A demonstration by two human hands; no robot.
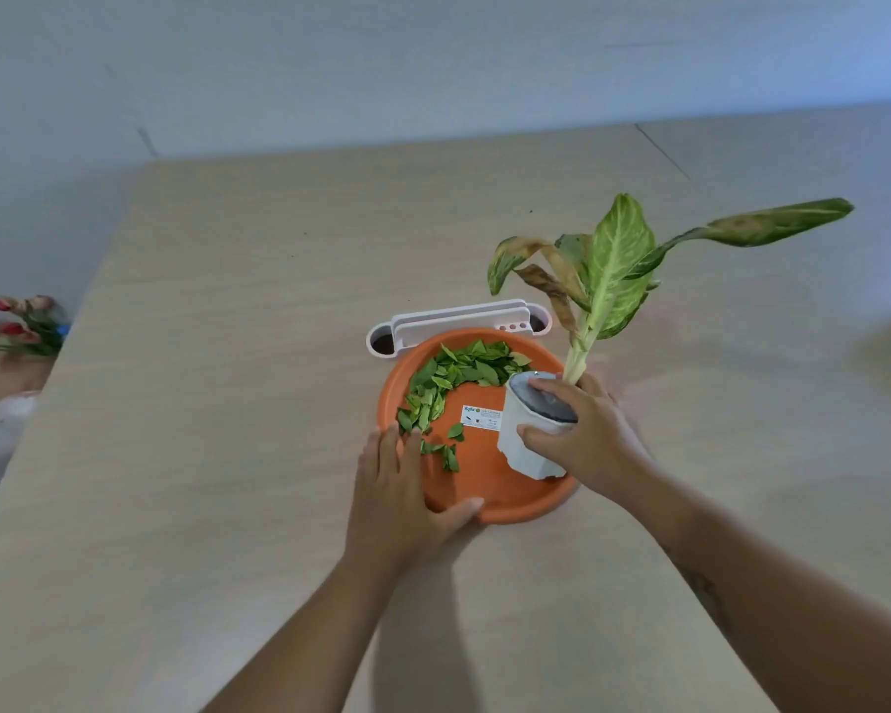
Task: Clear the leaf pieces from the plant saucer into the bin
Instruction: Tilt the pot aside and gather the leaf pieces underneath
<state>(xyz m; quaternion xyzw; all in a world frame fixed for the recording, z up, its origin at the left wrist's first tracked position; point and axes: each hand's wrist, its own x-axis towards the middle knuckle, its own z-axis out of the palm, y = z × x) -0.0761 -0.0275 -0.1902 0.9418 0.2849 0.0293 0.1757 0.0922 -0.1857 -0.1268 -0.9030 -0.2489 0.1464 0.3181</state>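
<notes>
An orange plant saucer [489, 486] lies on the table in front of me. Several green leaf pieces [443, 383] are scattered in an arc over its left and far side. My left hand [402, 491] grips the saucer's near-left rim, thumb under the front edge. My right hand [582, 440] is wrapped around a white plant pot [523, 445] that leans over the saucer's right side, tilted to the right. A plant [613, 270] with broad variegated leaves, some brown, rises from the pot. No bin is visible.
A white plastic holder [459, 321] with round openings stands just behind the saucer. The beige table [279, 301] spreads wide on all sides. Pink artificial flowers [21, 326] lie off the table's left edge, above some blurry items on the floor.
</notes>
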